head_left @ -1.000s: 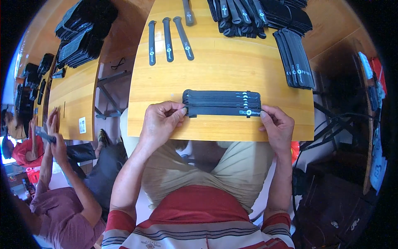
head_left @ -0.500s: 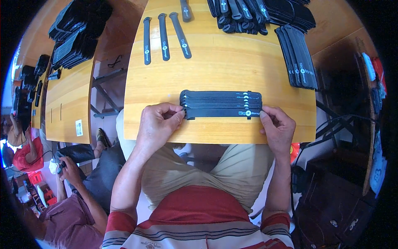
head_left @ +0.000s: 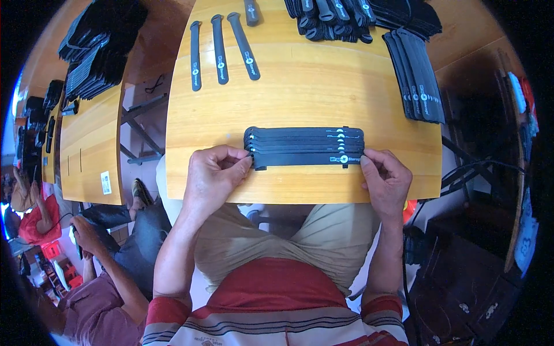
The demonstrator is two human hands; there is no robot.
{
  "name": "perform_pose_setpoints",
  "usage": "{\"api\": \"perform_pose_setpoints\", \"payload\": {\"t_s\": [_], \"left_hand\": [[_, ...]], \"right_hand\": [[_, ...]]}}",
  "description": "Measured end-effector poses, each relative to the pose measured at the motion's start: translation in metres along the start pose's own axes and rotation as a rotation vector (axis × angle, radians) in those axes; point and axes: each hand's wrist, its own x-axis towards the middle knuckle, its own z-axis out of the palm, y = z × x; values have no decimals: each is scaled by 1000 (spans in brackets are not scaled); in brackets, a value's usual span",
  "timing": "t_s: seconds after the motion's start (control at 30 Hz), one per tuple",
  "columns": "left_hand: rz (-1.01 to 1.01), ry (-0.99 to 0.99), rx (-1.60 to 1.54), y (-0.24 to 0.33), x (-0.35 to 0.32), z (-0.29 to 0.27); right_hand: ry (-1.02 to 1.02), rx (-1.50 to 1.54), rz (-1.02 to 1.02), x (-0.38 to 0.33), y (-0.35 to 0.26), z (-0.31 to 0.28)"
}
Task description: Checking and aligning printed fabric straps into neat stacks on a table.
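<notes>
Left hand [head_left: 212, 176]: grip pinched on the left end of a flat row of black straps with small white markings [head_left: 304, 147], fingertips curled against the strap ends. Right hand [head_left: 385, 179]: grip pressed on the right end of the same row, thumb and fingers closed at the nearest strap's tip. The row lies flat on the pale wooden desk [head_left: 300, 86], near its front edge, straps side by side and touching, running left to right between the two hands.

Far side of the desk: three single black straps [head_left: 221, 46] laid apart at upper left; a heap of black straps [head_left: 329, 17] at top centre; a slanted row of black straps [head_left: 416, 75] at upper right.

Second wooden desk [head_left: 86, 150] to the left carries black piles [head_left: 95, 49]. A seated person in a maroon shirt [head_left: 86, 300] at lower left.
</notes>
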Motion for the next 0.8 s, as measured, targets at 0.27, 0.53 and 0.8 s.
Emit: {"api": "perform_pose_setpoints", "payload": {"t_s": [0.27, 0.53, 0.8], "left_hand": [[-17, 3, -18, 2, 0, 0], [0, 10, -18, 1, 0, 1], [3, 12, -27, -1, 1, 2]], "right_hand": [[25, -16, -6, -1, 4, 2], [24, -38, -4, -1, 2, 2], [25, -30, -47, 0, 7, 2]]}}
